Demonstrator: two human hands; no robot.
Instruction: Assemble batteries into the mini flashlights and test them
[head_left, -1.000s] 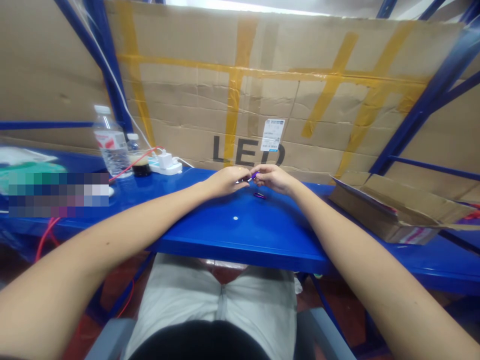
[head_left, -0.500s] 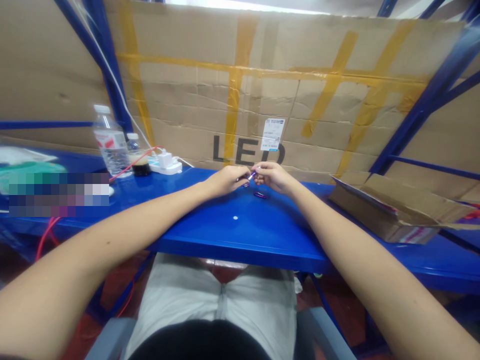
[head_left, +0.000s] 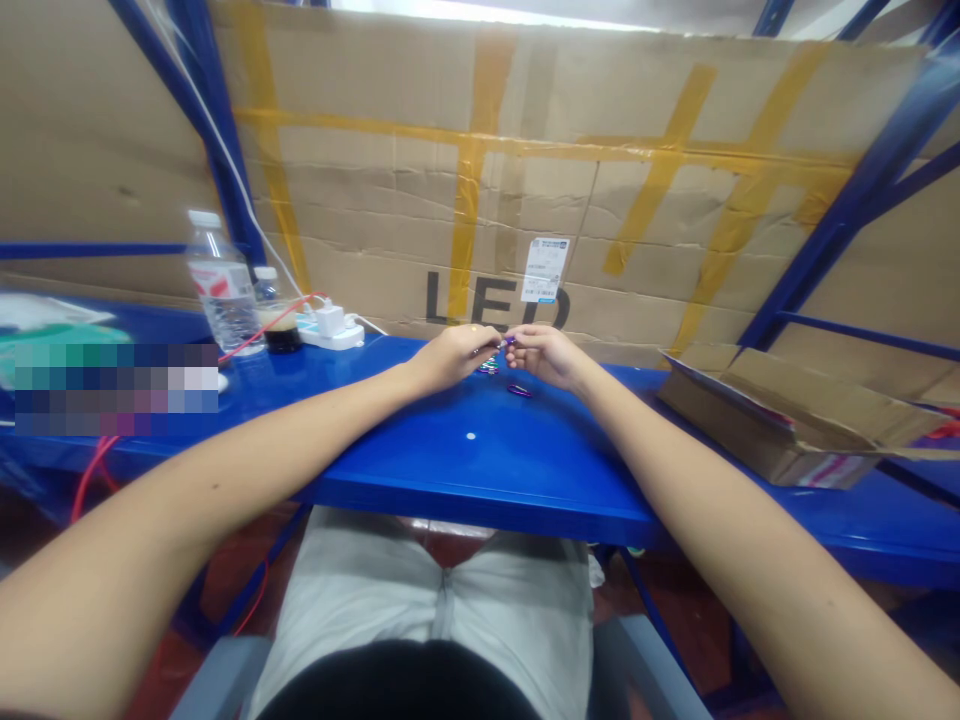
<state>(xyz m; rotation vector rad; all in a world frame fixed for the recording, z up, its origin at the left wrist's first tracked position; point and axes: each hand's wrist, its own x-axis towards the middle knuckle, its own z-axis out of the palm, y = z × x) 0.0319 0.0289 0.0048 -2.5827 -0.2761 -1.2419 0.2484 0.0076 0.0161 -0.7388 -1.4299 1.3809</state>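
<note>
Both my arms reach forward over the blue table (head_left: 480,470). My left hand (head_left: 454,356) and my right hand (head_left: 544,352) meet fingertip to fingertip near the table's far edge, both pinched on a small purple piece (head_left: 508,342) held between them. It is too small to name. A few small coloured bits (head_left: 489,366) lie under my left fingers. Another small purple piece (head_left: 519,390) lies on the table just below my right hand.
A water bottle (head_left: 220,285), a small dark jar (head_left: 279,322) and a white power strip with a plug (head_left: 330,328) and red cable stand at the left. An open cardboard box (head_left: 787,415) lies at the right. A taped cardboard sheet marked LED (head_left: 525,200) backs the table.
My hands have risen slightly and stayed together; the purple piece between the fingertips has shifted a little. The loose purple piece on the table has not moved.
</note>
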